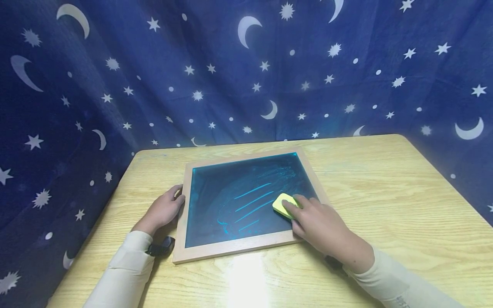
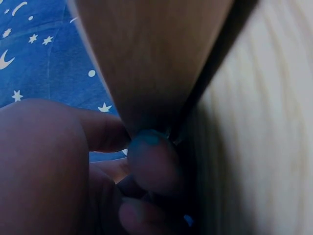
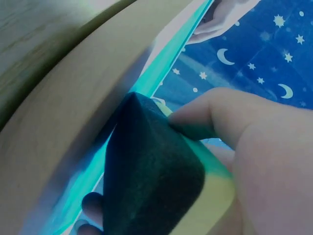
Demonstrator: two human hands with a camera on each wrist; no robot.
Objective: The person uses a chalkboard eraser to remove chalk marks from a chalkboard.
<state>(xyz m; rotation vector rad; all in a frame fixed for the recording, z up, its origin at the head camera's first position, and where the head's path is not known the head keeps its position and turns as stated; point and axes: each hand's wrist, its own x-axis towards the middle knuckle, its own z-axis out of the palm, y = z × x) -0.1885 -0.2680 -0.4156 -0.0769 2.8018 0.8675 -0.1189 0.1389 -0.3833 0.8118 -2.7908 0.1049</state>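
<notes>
A chalkboard (image 1: 215, 201) in a light wooden frame lies on the table, with several blue chalk strokes (image 1: 252, 203) and smudges on its dark surface. At its left edge is my left hand (image 1: 163, 209); in the left wrist view, thumb and bent fingers (image 2: 155, 164) grip the side of the wooden frame (image 2: 151, 54). Over the board's lower right part, my right hand (image 1: 319, 220) holds a yellow chalkboard eraser (image 1: 283, 205). Seen from the right wrist, the eraser's dark felt (image 3: 151, 171) is tilted beside the frame; whether it touches the board is hard to tell.
The board rests on a light wood-grain table (image 1: 385, 192). Behind and to the left hangs a blue curtain (image 1: 215, 47) with white moons and stars. A black wrist strap (image 1: 161, 247) is on the left sleeve.
</notes>
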